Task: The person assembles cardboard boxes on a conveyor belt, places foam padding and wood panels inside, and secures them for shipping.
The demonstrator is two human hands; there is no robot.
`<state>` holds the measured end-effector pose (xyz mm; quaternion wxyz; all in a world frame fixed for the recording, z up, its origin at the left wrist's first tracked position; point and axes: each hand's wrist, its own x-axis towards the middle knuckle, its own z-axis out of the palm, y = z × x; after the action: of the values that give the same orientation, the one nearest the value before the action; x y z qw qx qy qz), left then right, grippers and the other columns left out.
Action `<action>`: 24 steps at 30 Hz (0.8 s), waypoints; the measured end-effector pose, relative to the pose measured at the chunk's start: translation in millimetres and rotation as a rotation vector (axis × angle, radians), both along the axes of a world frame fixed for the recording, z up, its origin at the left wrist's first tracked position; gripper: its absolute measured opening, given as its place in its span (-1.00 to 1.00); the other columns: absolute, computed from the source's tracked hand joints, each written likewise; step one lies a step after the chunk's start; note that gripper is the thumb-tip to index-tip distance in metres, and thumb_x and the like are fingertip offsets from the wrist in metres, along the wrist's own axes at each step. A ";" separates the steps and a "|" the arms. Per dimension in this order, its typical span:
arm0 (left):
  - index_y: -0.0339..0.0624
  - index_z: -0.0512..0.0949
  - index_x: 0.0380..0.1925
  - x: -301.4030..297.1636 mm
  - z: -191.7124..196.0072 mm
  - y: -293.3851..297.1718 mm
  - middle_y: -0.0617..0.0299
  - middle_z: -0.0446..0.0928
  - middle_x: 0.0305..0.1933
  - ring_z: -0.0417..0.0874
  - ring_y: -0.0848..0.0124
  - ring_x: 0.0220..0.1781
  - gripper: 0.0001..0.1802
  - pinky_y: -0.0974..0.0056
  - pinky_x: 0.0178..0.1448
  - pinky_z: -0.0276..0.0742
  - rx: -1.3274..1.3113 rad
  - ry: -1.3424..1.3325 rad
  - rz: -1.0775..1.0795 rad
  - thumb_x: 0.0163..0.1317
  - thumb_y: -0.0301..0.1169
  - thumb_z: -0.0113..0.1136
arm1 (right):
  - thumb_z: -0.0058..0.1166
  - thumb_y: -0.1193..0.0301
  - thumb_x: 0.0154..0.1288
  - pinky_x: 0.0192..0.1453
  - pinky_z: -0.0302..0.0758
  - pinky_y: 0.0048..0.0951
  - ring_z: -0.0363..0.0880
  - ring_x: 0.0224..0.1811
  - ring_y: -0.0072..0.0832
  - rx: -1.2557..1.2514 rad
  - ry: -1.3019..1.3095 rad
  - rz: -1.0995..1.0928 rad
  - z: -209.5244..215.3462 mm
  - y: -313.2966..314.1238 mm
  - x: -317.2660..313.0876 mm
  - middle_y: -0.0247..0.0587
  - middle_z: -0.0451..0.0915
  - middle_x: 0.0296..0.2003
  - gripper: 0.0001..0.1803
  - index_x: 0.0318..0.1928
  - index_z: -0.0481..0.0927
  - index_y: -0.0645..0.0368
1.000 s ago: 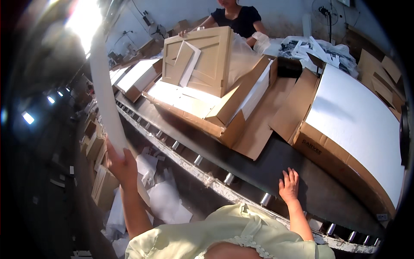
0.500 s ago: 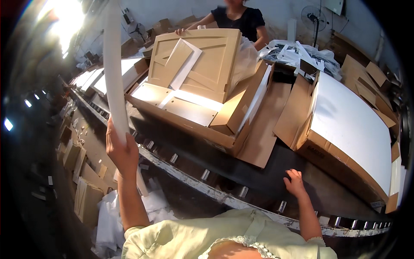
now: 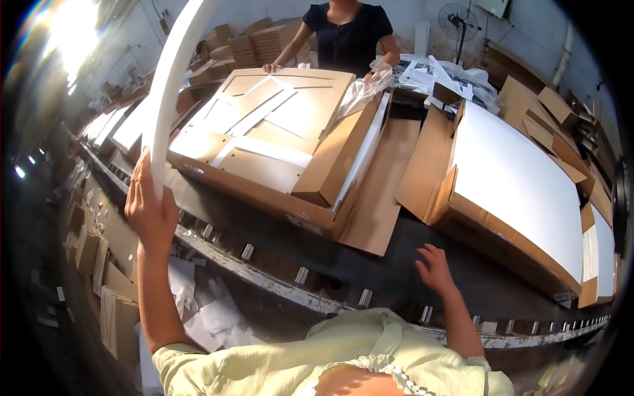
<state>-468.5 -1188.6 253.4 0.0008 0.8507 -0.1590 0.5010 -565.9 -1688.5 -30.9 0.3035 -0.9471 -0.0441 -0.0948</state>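
Observation:
My left hand (image 3: 150, 210), raised at the left, is closed on the lower end of a long white strip (image 3: 168, 86). The strip rises past the top edge of the picture and looks slightly bent; its material I cannot tell. Over the dark conveyor belt (image 3: 396, 277) my right hand (image 3: 436, 269) is held with the fingers apart and nothing in them. Ahead of me an open carton (image 3: 264, 201) holds flat panels, a long cardboard box along its right side, and a framed panel (image 3: 310, 86) with diagonal bars. A co-worker's hand rests on that panel's far edge.
At the right stands another carton (image 3: 508, 244) with a large white panel (image 3: 515, 178) on top. The co-worker (image 3: 347, 39) stands across the conveyor, by clear plastic wrap (image 3: 363, 92). The conveyor's rail (image 3: 284, 290) runs in front of me. Cardboard pieces (image 3: 119, 323) lie on the floor left.
The co-worker's framed panel has tipped down from a steep tilt to lie flatter in the carton. My left hand and the white strip appear farther left, with the strip's top leaning more to the right.

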 end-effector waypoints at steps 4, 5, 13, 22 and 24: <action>-0.35 0.32 0.18 16.1 -5.4 3.0 -0.11 0.44 0.16 0.48 -0.02 0.18 -0.36 0.09 0.24 0.39 0.136 0.001 -0.054 -0.04 -0.62 -0.01 | 0.15 0.43 0.14 0.23 0.33 -0.20 0.32 0.14 -0.02 0.040 0.063 -0.063 -16.2 -7.7 -15.6 0.05 0.41 0.10 -0.64 -0.01 0.54 0.19; -0.35 0.32 0.18 17.4 -7.2 5.7 -0.12 0.43 0.16 0.47 -0.03 0.18 -0.36 0.09 0.24 0.39 0.155 0.012 -0.068 -0.04 -0.62 -0.01 | 0.15 0.43 0.14 0.23 0.32 -0.20 0.32 0.14 -0.02 0.044 0.090 -0.072 -18.2 -7.6 -18.7 0.05 0.41 0.10 -0.63 0.00 0.54 0.19; -0.46 0.28 0.16 10.8 -34.2 23.9 -0.24 0.41 0.15 0.48 -0.09 0.17 -0.46 0.08 0.23 0.39 -0.081 0.040 -0.113 0.11 -0.62 -0.03 | 0.15 0.38 0.13 0.21 0.35 -0.19 0.33 0.14 -0.02 0.066 0.160 -0.110 -25.5 6.9 -40.7 0.05 0.42 0.11 -0.64 -0.02 0.56 0.18; -0.49 0.25 0.17 0.6 -32.2 59.0 -0.30 0.38 0.15 0.44 -0.18 0.18 -0.47 0.04 0.26 0.36 0.003 0.069 -0.239 0.12 -0.63 -0.07 | 0.16 0.38 0.11 0.20 0.37 -0.16 0.32 0.13 0.00 0.080 0.183 -0.173 -32.3 56.3 -52.2 0.05 0.42 0.09 -0.64 -0.05 0.57 0.16; -0.46 0.26 0.18 -11.0 -38.6 76.3 -0.28 0.43 0.10 0.54 -0.10 0.06 -0.50 0.07 0.15 0.43 -0.086 0.057 -0.129 0.21 -0.59 0.01 | 0.18 0.40 0.08 0.20 0.37 -0.14 0.32 0.12 0.02 0.042 0.141 -0.148 -41.1 66.1 -56.5 0.04 0.43 0.08 -0.65 -0.07 0.58 0.16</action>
<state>-479.5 -1112.3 214.8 0.0741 0.8517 -0.1920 0.4820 -622.4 -1622.4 -72.0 0.3178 -0.9455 0.0494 -0.0509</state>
